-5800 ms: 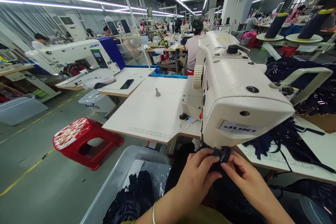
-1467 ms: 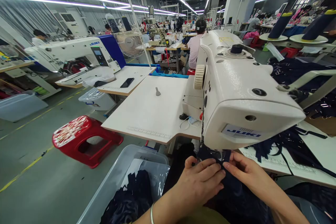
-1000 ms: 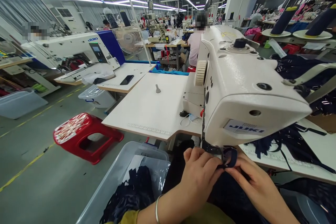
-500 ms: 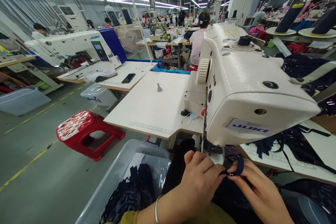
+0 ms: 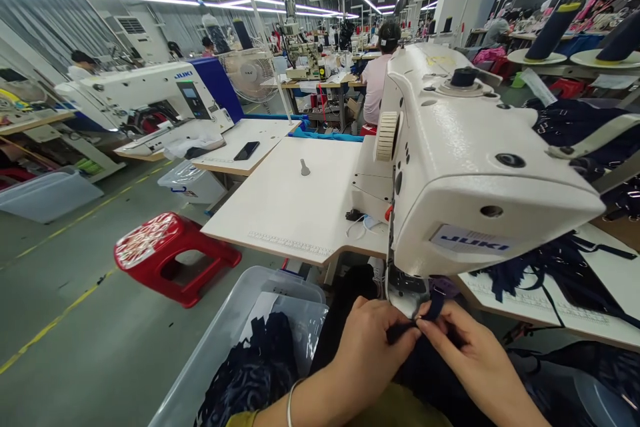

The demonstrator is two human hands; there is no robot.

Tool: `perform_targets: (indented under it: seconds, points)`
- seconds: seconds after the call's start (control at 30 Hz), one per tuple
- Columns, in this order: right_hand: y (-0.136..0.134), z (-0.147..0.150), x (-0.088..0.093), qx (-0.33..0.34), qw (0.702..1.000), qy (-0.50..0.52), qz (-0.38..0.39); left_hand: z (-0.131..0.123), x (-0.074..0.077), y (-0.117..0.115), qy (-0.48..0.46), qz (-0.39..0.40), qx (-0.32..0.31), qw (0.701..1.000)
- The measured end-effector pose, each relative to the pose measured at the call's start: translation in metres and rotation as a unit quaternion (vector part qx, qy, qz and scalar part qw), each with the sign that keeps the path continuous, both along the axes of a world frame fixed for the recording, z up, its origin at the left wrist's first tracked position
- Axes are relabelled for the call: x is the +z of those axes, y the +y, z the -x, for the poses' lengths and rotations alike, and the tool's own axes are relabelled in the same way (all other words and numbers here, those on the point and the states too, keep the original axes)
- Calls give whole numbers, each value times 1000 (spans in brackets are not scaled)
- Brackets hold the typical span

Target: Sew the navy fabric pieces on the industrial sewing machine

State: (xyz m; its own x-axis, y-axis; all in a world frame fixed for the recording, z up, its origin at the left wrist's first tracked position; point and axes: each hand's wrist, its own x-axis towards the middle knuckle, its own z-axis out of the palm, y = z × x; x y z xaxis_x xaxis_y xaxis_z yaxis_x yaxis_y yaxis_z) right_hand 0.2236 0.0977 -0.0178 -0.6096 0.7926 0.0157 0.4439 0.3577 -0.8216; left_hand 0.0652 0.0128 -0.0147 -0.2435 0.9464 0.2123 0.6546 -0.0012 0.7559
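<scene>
A white JUKI sewing machine (image 5: 480, 193) stands before me, its head overhanging my hands. Just below its needle area, my left hand (image 5: 373, 340) pinches a dark navy strap (image 5: 434, 307) between thumb and fingers. My right hand (image 5: 463, 340) grips the same strap close by, the fingertips of both hands nearly touching. Part of the strap loops up over the right fingers, with a small shiny fitting near its top. The fingers cover the rest of it. Dark fabric lies beneath, partly hidden by my hands.
A clear plastic bin (image 5: 235, 307) at lower left holds a heap of navy straps (image 5: 250, 367). More navy straps (image 5: 530, 263) lie on the right-hand table. A red stool (image 5: 175, 260) stands on the floor at left. A phone (image 5: 247, 151) rests on a farther tabletop.
Both hands have shifted slightly left, with the strap still between them. The strap loop now sits closer under the machine head, and the fingertips have drawn together.
</scene>
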Motion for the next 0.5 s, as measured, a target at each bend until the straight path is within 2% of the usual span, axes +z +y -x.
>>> perform_targets:
  seconds: [0.13, 0.2, 0.27, 0.3, 0.37, 0.43, 0.5]
  points:
    - [2, 11, -1, -26, 999, 11, -22, 8, -3, 2, 128, -84, 55, 987]
    - [1, 14, 0, -41, 999, 23, -25, 12, -5, 1, 184, -149, 99, 967]
    - [1, 16, 0, -47, 998, 40, -31, 14, -8, -3, 227, -221, 113, 942]
    - [2, 17, -1, -48, 997, 49, -34, 15, -11, -5, 248, -250, 94, 931]
    - [3, 18, -2, -49, 996, 60, -35, 15, -17, -10, 296, -274, 12, 915]
    - [5, 20, -4, -47, 996, 70, -30, 15, -23, -13, 344, -258, -58, 901]
    - [8, 22, -6, -52, 995, 81, -28, 14, -25, -13, 372, -232, -78, 895]
